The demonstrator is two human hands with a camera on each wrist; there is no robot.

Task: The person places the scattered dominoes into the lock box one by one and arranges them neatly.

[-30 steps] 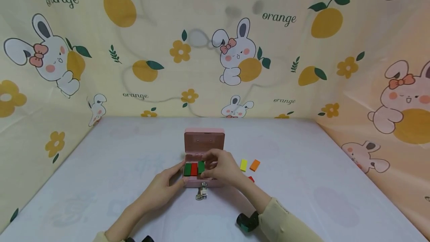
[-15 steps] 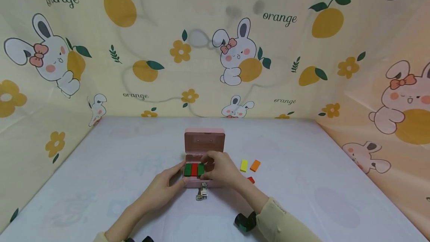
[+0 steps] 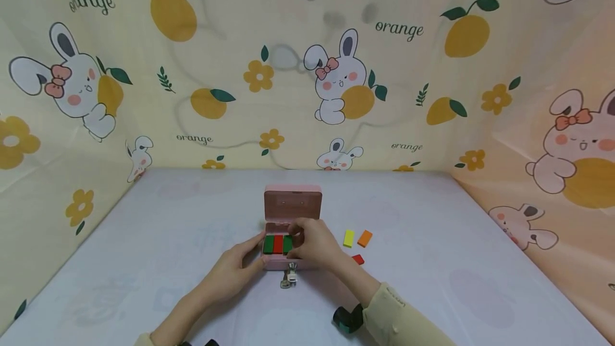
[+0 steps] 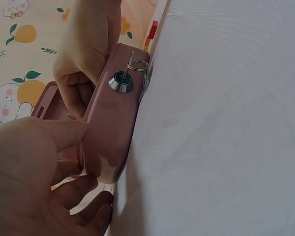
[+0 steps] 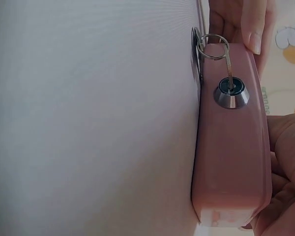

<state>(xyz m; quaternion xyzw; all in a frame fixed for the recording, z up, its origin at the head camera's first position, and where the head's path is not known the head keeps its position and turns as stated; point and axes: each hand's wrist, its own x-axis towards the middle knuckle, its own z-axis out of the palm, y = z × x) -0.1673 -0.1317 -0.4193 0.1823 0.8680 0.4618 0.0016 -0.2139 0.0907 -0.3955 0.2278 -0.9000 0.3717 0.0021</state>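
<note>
A pink metal cash box [image 3: 276, 265] stands with its lid [image 3: 292, 205] raised. Inside, a green block [image 3: 268, 244], a red block [image 3: 278, 244] and a second green block [image 3: 287, 243] lie side by side. My left hand [image 3: 231, 268] grips the box's left side, thumb at the front corner and fingers along the side. From the right, my right hand [image 3: 314, 240] reaches in and pinches the second green block by its ends. That hand covers the box's right half. A key [image 5: 229, 64] on a ring sits in the front lock [image 5: 232, 94].
Right of the box, a yellow block [image 3: 348, 238], an orange block [image 3: 364, 238] and another red block [image 3: 357, 259] lie on the white tabletop [image 3: 413, 282]. A patterned cloth [image 3: 288, 25] closes off the back and both sides.
The second green block has shifted slightly left, from a small gap to lying against the red one. My right forearm has moved a little left, uncovering more of the loose red block. My left hand stays put.
</note>
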